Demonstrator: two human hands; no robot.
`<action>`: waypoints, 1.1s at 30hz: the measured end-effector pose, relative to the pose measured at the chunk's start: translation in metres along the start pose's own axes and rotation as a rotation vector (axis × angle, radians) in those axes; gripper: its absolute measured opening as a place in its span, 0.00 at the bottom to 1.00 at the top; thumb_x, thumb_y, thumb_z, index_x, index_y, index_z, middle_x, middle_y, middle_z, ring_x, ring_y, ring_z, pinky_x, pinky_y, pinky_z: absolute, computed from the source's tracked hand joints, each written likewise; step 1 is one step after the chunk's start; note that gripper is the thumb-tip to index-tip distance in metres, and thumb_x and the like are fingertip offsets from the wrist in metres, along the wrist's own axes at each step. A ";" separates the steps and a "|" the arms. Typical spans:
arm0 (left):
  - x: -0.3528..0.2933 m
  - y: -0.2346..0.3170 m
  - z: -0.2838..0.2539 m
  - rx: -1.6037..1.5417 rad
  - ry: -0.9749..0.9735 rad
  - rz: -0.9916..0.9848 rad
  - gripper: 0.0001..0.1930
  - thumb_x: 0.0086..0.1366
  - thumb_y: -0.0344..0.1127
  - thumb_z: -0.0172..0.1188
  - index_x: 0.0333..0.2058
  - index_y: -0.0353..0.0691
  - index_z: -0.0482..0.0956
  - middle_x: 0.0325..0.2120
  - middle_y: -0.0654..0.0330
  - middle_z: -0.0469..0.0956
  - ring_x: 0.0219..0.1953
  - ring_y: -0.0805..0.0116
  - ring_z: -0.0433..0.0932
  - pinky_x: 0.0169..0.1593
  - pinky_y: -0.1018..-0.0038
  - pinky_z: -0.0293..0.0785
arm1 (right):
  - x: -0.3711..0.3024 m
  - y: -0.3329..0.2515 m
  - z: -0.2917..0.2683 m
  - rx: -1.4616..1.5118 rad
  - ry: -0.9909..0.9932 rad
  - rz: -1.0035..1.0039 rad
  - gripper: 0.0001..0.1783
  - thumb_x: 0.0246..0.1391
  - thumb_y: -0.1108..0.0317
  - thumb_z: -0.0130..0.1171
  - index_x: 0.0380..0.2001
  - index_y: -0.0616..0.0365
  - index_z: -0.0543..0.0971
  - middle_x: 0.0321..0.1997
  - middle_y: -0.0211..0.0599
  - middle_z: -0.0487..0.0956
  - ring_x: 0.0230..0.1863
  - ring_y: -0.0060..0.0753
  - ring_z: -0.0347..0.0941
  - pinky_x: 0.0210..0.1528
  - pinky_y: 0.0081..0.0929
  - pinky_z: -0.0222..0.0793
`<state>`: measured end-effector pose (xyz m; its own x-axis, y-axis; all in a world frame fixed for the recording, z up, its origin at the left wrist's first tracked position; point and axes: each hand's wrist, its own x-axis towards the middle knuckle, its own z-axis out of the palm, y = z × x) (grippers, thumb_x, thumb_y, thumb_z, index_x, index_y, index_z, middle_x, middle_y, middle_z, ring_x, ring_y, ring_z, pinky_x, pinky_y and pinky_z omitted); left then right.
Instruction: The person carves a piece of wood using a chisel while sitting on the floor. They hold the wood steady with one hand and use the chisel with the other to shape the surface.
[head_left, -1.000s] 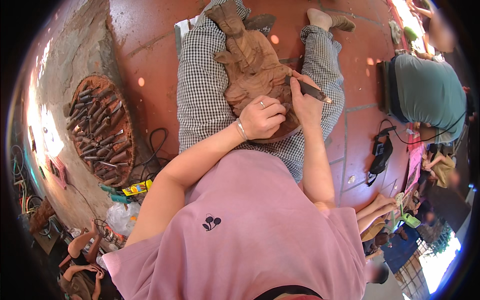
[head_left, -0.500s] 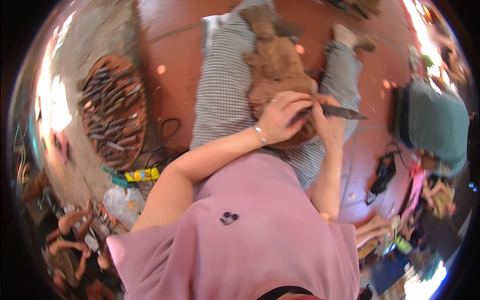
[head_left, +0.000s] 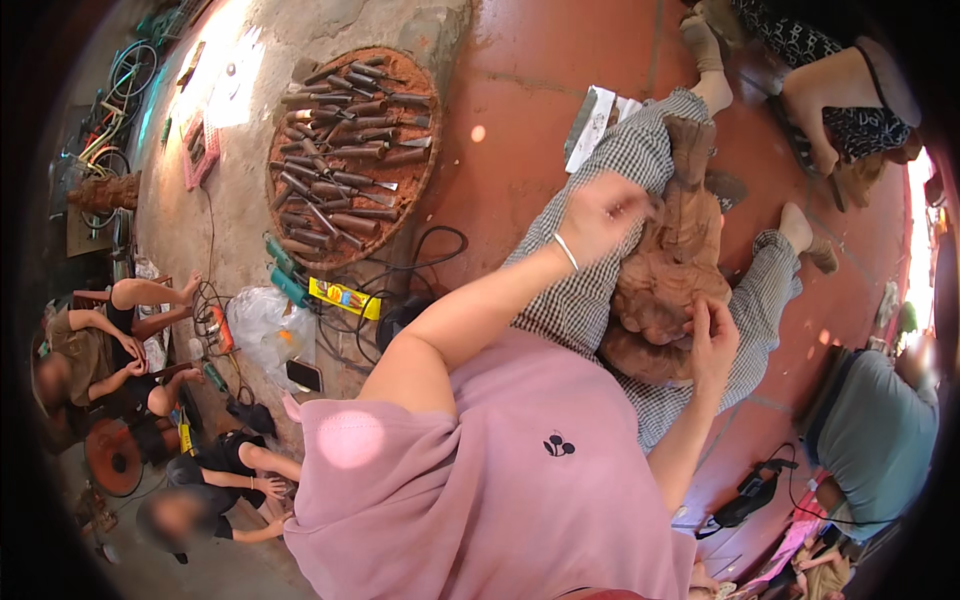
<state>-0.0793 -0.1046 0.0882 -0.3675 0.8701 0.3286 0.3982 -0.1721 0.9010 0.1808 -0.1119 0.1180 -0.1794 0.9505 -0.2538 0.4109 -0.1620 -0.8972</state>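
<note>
Between my legs, in checked trousers, lies a brown wooden carving (head_left: 672, 260) with rounded figures cut into it. My left hand (head_left: 605, 215) is raised at the carving's left side, over my thigh. Motion smears its fingers, and I cannot make out whether anything is in them. A pale bangle (head_left: 567, 252) circles that wrist. At the carving's right edge, my right hand (head_left: 712, 340) has its thumb and bent fingers against the wood. No blade shows in either hand.
Left of my leg, a round tray (head_left: 275, 195) bears many wooden-handled chisels (head_left: 345, 150). Near it are a yellow packet (head_left: 345, 298), a clear plastic bag (head_left: 268, 325), a phone (head_left: 304, 375) and black cable (head_left: 440, 232). People sit at lower left, right and upper right.
My view has swung right. The dark pointed blade held at my right hand is no longer visible. My left hand has left the carving's near end and moved out toward its left side.
</note>
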 end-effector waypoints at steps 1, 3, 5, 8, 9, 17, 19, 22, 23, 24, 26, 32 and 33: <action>0.015 -0.020 -0.011 0.030 0.145 -0.108 0.05 0.60 0.29 0.68 0.35 0.36 0.84 0.30 0.59 0.84 0.32 0.70 0.83 0.35 0.73 0.78 | 0.000 0.006 0.002 0.009 0.044 -0.008 0.11 0.66 0.66 0.59 0.38 0.65 0.80 0.31 0.32 0.80 0.27 0.18 0.72 0.31 0.18 0.68; 0.046 -0.080 -0.026 -0.066 0.274 -0.441 0.07 0.62 0.30 0.67 0.37 0.35 0.85 0.31 0.56 0.86 0.35 0.72 0.84 0.38 0.75 0.79 | -0.002 0.019 0.010 -0.013 0.156 -0.076 0.10 0.66 0.67 0.59 0.38 0.65 0.80 0.30 0.31 0.80 0.26 0.17 0.71 0.29 0.17 0.67; 0.061 -0.141 -0.038 0.130 0.253 -0.546 0.08 0.60 0.36 0.67 0.36 0.39 0.86 0.34 0.53 0.87 0.39 0.62 0.87 0.42 0.68 0.81 | -0.004 0.030 0.021 -0.068 0.289 -0.197 0.09 0.66 0.69 0.58 0.37 0.65 0.80 0.29 0.31 0.79 0.25 0.16 0.70 0.28 0.16 0.66; 0.070 -0.211 -0.015 0.413 -0.053 -0.633 0.12 0.59 0.43 0.69 0.38 0.43 0.88 0.37 0.55 0.87 0.42 0.57 0.86 0.47 0.63 0.81 | -0.004 0.033 0.029 -0.271 0.395 -0.427 0.05 0.63 0.73 0.59 0.35 0.66 0.80 0.28 0.34 0.78 0.26 0.23 0.73 0.29 0.21 0.68; 0.068 -0.239 0.003 0.400 -0.079 -0.627 0.14 0.57 0.44 0.70 0.38 0.43 0.88 0.36 0.57 0.87 0.39 0.60 0.86 0.46 0.65 0.81 | -0.002 0.032 0.031 -0.334 0.421 -0.510 0.05 0.62 0.74 0.60 0.34 0.66 0.80 0.28 0.35 0.78 0.26 0.25 0.73 0.29 0.22 0.68; 0.084 -0.244 0.046 0.468 -0.300 -0.811 0.11 0.63 0.43 0.65 0.42 0.49 0.89 0.44 0.53 0.86 0.49 0.53 0.83 0.55 0.60 0.78 | -0.007 0.023 0.032 -0.400 0.395 -0.376 0.07 0.64 0.74 0.57 0.32 0.65 0.78 0.27 0.34 0.77 0.28 0.25 0.70 0.31 0.23 0.65; 0.083 -0.241 0.044 0.508 -0.224 -0.731 0.12 0.63 0.40 0.64 0.42 0.43 0.84 0.44 0.49 0.82 0.48 0.48 0.81 0.53 0.55 0.78 | -0.007 0.022 0.033 -0.417 0.407 -0.375 0.07 0.64 0.74 0.57 0.32 0.65 0.78 0.27 0.33 0.77 0.26 0.23 0.69 0.29 0.22 0.63; 0.079 -0.247 0.039 0.604 -0.065 -0.609 0.14 0.61 0.40 0.65 0.43 0.41 0.78 0.44 0.49 0.79 0.50 0.47 0.78 0.52 0.54 0.77 | -0.007 0.025 0.032 -0.453 0.407 -0.354 0.08 0.64 0.73 0.58 0.31 0.65 0.78 0.25 0.31 0.76 0.24 0.21 0.66 0.27 0.21 0.61; 0.079 -0.250 0.036 0.619 -0.047 -0.604 0.16 0.61 0.40 0.66 0.44 0.41 0.76 0.44 0.49 0.78 0.51 0.47 0.77 0.52 0.54 0.76 | -0.006 0.025 0.033 -0.460 0.413 -0.355 0.08 0.64 0.73 0.58 0.30 0.65 0.78 0.25 0.31 0.76 0.23 0.20 0.65 0.26 0.20 0.60; 0.079 -0.251 0.034 0.633 -0.031 -0.599 0.17 0.60 0.40 0.67 0.45 0.41 0.75 0.44 0.49 0.77 0.52 0.47 0.76 0.52 0.54 0.76 | -0.006 0.025 0.034 -0.469 0.419 -0.356 0.08 0.64 0.73 0.58 0.30 0.64 0.78 0.24 0.30 0.75 0.23 0.20 0.64 0.25 0.20 0.59; 0.081 -0.252 0.032 0.662 -0.057 -0.594 0.17 0.59 0.40 0.67 0.43 0.40 0.76 0.46 0.50 0.77 0.53 0.48 0.76 0.51 0.54 0.76 | -0.005 0.025 0.035 -0.482 0.422 -0.352 0.08 0.64 0.73 0.58 0.30 0.64 0.78 0.24 0.30 0.75 0.22 0.19 0.63 0.24 0.20 0.58; 0.093 -0.255 0.030 0.337 0.018 -0.843 0.12 0.56 0.45 0.69 0.36 0.47 0.87 0.37 0.55 0.84 0.44 0.54 0.82 0.50 0.57 0.77 | -0.005 0.024 0.035 -0.500 0.424 -0.344 0.08 0.64 0.72 0.58 0.29 0.64 0.78 0.23 0.29 0.74 0.21 0.19 0.62 0.24 0.20 0.58; 0.090 -0.257 0.030 0.346 0.008 -0.863 0.12 0.56 0.46 0.70 0.35 0.48 0.88 0.38 0.55 0.83 0.45 0.54 0.82 0.51 0.58 0.77 | -0.005 0.023 0.035 -0.504 0.418 -0.347 0.08 0.64 0.72 0.58 0.29 0.64 0.78 0.23 0.29 0.74 0.21 0.19 0.62 0.24 0.20 0.58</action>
<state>-0.1891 0.0321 -0.1220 -0.6584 0.6295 -0.4127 0.2126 0.6815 0.7003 0.1595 -0.1294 0.0854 -0.0594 0.9628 0.2638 0.7708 0.2121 -0.6007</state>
